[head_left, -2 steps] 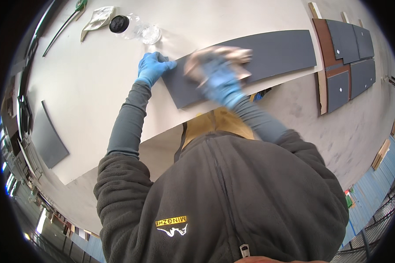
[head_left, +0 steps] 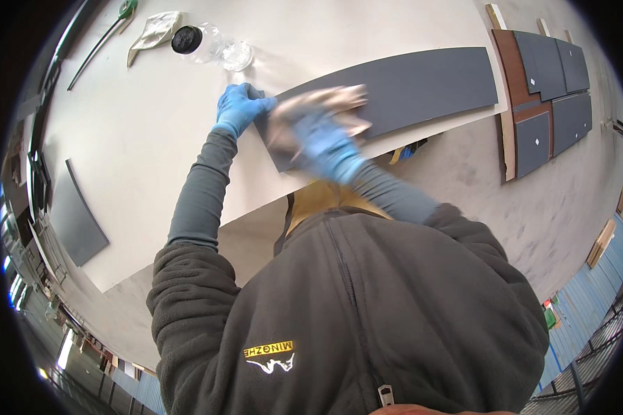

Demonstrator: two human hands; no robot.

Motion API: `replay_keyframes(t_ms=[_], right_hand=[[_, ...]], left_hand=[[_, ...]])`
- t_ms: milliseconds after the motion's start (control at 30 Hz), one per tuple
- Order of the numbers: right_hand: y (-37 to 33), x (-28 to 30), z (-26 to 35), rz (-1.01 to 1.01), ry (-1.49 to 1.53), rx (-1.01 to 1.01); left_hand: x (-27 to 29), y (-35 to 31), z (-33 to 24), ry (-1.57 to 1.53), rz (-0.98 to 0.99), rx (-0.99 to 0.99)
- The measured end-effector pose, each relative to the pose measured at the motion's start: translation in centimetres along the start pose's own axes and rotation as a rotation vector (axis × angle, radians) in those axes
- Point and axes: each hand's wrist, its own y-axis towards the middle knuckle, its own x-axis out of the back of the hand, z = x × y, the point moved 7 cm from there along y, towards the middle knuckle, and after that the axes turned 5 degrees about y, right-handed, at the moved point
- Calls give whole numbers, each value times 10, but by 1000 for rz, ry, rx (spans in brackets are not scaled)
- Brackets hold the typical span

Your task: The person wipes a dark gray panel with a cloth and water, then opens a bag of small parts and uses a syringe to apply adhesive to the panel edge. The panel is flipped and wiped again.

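Observation:
A long dark-grey panel [head_left: 429,86] lies flat on the white table. At its left end my left hand [head_left: 241,109], in a blue glove, has its fingers bent and its thumb side against the panel's edge. My right hand [head_left: 327,143], gloved in the same blue, presses a crumpled pinkish-beige cloth [head_left: 349,100] onto the panel near that end. Hand and cloth are smeared by motion, and the cloth covers part of the panel's surface. Just beyond my left hand, a clear plastic bottle [head_left: 218,50] with a black cap lies on its side.
A white cloth [head_left: 156,33] and a green-headed tool [head_left: 126,10] lie at the far left of the table [head_left: 166,124]. A smaller grey panel [head_left: 77,218] lies near the left edge. On the right, several grey panels [head_left: 541,66] rest on a brown board [head_left: 510,62].
My right hand has slid left along the panel with the cloth, closer to my left hand. The left hand has stayed at the panel's end.

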Motion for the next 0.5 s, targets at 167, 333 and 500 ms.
replay_keyframes(t_ms=[167,333,500], right_hand=[[-17,-40,87,-216,193,494],[-75,9,-112,-33,-11,-50],[-71,121,-262,-372,-648,-780]], left_hand=[[3,-2,2,31,-53,-40],[0,-3,3,-5,-5,-35],[6,-6,-7,1,-136,-113]])
